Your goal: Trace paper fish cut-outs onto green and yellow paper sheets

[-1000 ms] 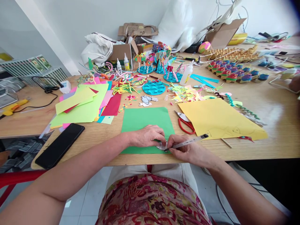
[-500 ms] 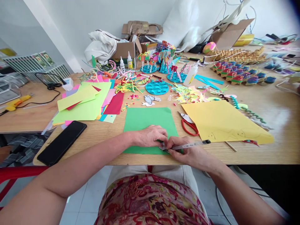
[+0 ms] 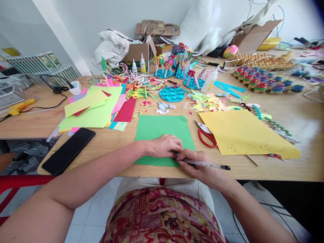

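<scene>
On the green paper (image 3: 162, 126), my left hand (image 3: 164, 145) presses down with curled fingers. A small greyish piece lies under its fingertips, mostly hidden, so I cannot make out its shape. My right hand (image 3: 196, 163) grips a pen (image 3: 210, 164) with a clear barrel and dark end cap; its tip points left, close to the left fingertips at the paper's lower right. Red-handled scissors (image 3: 206, 135) lie to the right of the green sheet. Beyond its far edge are several fish-shaped paper cutouts (image 3: 164, 107).
A yellow sheet (image 3: 243, 131) with pencilled fish outlines lies at right, a wooden stick (image 3: 252, 160) poking out beneath. At left are a black phone (image 3: 68, 151) and stacked coloured papers (image 3: 93, 108). Behind sit paper scraps (image 3: 207, 102), a blue disc (image 3: 172, 93) and a glue bottle (image 3: 210, 80).
The view has shifted slightly. My right hand has tilted the pen a little lower towards its cap end, and less of the greyish piece shows. My left hand stays pressed on the green paper.
</scene>
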A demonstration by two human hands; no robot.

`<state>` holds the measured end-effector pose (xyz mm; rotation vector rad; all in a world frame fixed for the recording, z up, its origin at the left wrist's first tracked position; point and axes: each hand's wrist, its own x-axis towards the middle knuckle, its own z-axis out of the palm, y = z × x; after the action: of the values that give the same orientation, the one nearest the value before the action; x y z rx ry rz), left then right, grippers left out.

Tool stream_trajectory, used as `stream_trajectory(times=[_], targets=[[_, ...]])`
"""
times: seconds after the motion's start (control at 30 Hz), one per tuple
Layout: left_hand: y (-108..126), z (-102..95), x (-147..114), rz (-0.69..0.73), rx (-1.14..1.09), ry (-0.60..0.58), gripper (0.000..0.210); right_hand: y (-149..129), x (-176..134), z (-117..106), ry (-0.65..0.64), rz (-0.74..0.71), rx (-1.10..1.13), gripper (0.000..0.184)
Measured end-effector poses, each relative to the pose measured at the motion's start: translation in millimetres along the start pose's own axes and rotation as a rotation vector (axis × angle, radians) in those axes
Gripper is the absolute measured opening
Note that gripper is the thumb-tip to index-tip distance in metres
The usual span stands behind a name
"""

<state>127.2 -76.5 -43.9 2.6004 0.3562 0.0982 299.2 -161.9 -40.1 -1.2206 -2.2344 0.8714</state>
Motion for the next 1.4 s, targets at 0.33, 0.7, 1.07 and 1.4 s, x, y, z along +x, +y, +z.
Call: stream_trajectory(times=[0.33,0.7,1.07,1.4], targets=[[-2.5,1.5,-1.0,0.029,-0.001,0.019,0.005,-3.5,-5.2,-10.1,-0.04,0.06,0.065,0.01],[1.8,-1.4,-1.4,0.001,-0.008,-0.005,0.008,-2.1,-6.5,-16.3,-0.073,0.118,0.184,0.007],[6.1,0.0,-3.3,0.015,0.047,0.033,0.011,15.4,-21.6,-17.3,0.362,0.188,0.242,0.01],[30.0,4.6,-11.0,-0.042,0.323,0.098,0.019,14.0,-18.4,-8.9,0.233,0.076,-0.163,0.008]])
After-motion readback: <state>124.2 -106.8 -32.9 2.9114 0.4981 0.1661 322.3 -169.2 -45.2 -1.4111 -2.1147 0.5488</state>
